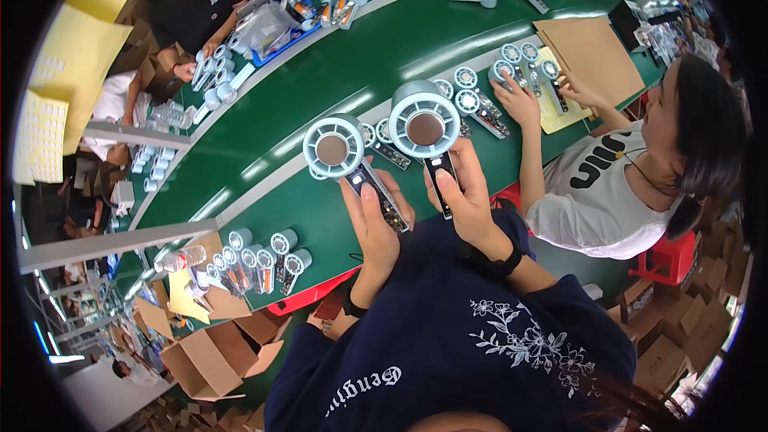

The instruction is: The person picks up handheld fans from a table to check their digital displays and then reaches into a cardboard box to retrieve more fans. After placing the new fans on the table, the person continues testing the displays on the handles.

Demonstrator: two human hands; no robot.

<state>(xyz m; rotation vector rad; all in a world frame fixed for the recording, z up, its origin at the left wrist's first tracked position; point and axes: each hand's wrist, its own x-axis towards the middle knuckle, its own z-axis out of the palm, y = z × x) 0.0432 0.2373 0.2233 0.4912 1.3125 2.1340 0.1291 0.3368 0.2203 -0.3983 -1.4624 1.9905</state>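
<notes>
My left hand [374,228] is closed around the handle of a light blue handheld fan [332,149]. My right hand [470,200] grips a second handheld fan [424,122] of the same kind by its handle. Both have a round, spoked head with a brown disc at the centre, turned up towards me. Their handles are uncovered, so circuit boards show along them. The two fans are held side by side above the green table [280,228]. Behind them lie more unfinished fans [390,154], partly hidden by the ones I hold.
Several fans [260,258] stand at the table's left end beside a plastic bottle [182,258]. At right, a co-worker's hands [520,100] handle fans near cardboard sheets [592,60]. Across the table is a blue bin [284,54]. An open carton [210,360] sits below left; a red stool [670,260] is right.
</notes>
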